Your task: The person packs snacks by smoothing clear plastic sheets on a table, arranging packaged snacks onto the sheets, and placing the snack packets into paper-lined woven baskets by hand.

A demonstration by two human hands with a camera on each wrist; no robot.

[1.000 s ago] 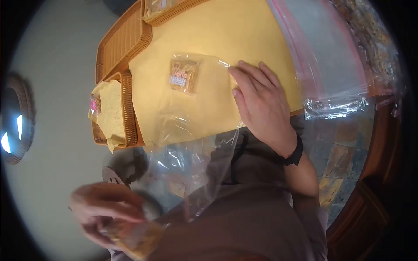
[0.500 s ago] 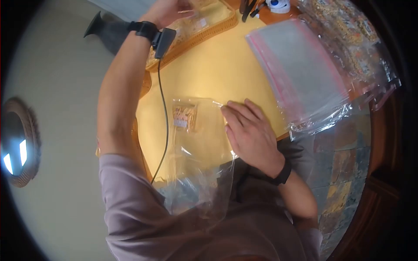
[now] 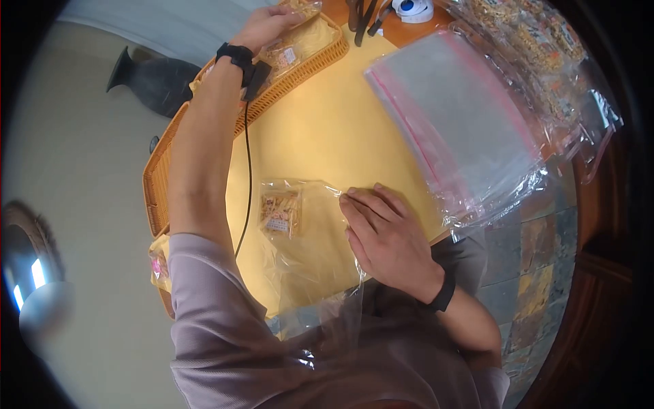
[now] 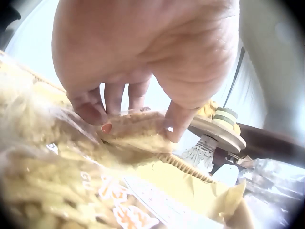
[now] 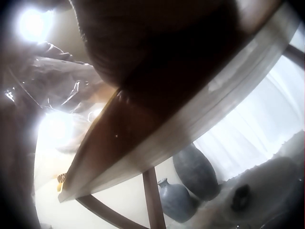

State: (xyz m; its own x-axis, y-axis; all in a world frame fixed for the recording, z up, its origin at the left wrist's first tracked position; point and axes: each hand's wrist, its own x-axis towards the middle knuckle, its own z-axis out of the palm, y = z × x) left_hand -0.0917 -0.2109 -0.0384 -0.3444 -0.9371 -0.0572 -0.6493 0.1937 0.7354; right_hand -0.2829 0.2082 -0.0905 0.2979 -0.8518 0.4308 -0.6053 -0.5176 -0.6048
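At the top of the head view my left hand point(image 3: 267, 27) reaches over the long wicker basket point(image 3: 300, 71); in the left wrist view its thumb and fingers pinch a small clear snack packet point(image 4: 136, 131). Other packets point(image 3: 285, 57) lie in that basket below the hand. My right hand point(image 3: 392, 242) rests flat, fingers extended, on the edge of a large clear bag point(image 3: 317, 255) on the yellow sheet point(image 3: 313, 143). One labelled snack packet point(image 3: 280, 213) shows in the upper left of that bag, whose lower end hangs over the table edge.
Flat clear bags with pink edges point(image 3: 456, 109) are stacked at the right, beside a heap of packed snacks point(image 3: 528, 41). Dark tools point(image 3: 364, 20) and a white roll point(image 3: 413, 9) lie at the top. Another wicker basket point(image 3: 158, 184) is partly behind the left arm.
My left hand moved from low at the left, where it held a packet, up to the long basket, and now holds a packet there. My right hand stays on the bag while the view shifts.
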